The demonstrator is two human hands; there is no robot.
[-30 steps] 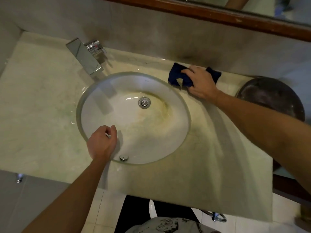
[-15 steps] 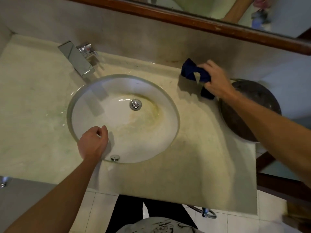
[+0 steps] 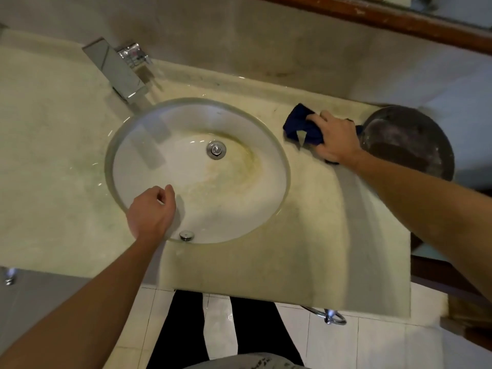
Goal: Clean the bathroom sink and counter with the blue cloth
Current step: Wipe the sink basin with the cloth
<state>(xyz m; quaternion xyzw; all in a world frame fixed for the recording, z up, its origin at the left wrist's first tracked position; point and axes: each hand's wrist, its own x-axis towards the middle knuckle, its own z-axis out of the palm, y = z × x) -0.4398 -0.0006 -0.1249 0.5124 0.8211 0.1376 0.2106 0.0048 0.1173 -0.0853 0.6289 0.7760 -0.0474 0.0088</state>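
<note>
The blue cloth (image 3: 300, 126) lies bunched on the pale stone counter (image 3: 306, 249), to the right of the round white sink (image 3: 282, 166). My right hand (image 3: 335, 137) grips the cloth from above and holds it down on the counter, covering its right part. My left hand (image 3: 151, 214) sits at the sink's near-left rim with its fingers curled and holds nothing. Yellow-brown stains ring the basin around the metal drain (image 3: 216, 149).
A square chrome faucet (image 3: 117, 70) stands at the back left of the sink. A dark round bowl (image 3: 407, 145) sits at the counter's right end, just behind my right hand. A wooden mirror frame (image 3: 399, 22) runs along the wall above. White floor tiles show below the counter's front edge.
My right hand has carried the cloth rightward along the back of the counter toward the dark bowl. My left hand has stayed at the sink rim.
</note>
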